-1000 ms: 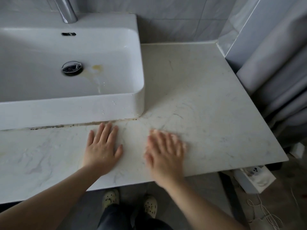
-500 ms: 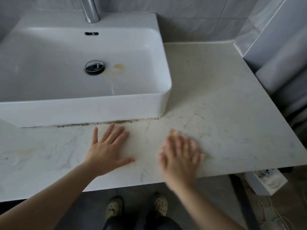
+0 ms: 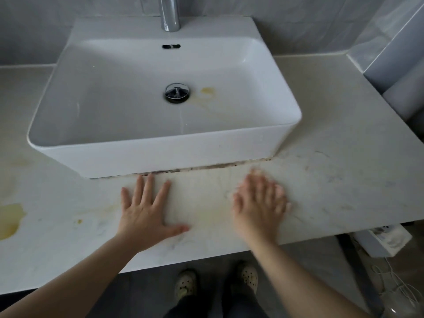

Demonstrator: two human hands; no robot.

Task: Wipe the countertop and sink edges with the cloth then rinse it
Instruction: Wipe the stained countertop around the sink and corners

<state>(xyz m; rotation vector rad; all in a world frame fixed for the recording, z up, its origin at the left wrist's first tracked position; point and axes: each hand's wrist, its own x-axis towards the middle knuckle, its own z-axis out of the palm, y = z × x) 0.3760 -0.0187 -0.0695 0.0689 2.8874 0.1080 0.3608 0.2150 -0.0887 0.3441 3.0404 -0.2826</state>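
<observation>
Left hand [image 3: 146, 214] flat on pale marble tabletop [image 3: 332, 168], fingers now wider spread, empty | right hand [image 3: 259, 210] shifted left, blurred, fingers straight | white rectangular ceramic sink [image 3: 160, 157] just beyond fingertips, long axis left-right.

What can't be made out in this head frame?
Head view only:
- Cloth: none visible; the right hand is motion-blurred, so anything under its palm cannot be told.
- Faucet: cut off by the top edge; spout and handle unseen.
- Dark line under the sink front: too small to identify.
- White box: partly hidden by the countertop edge.
</observation>
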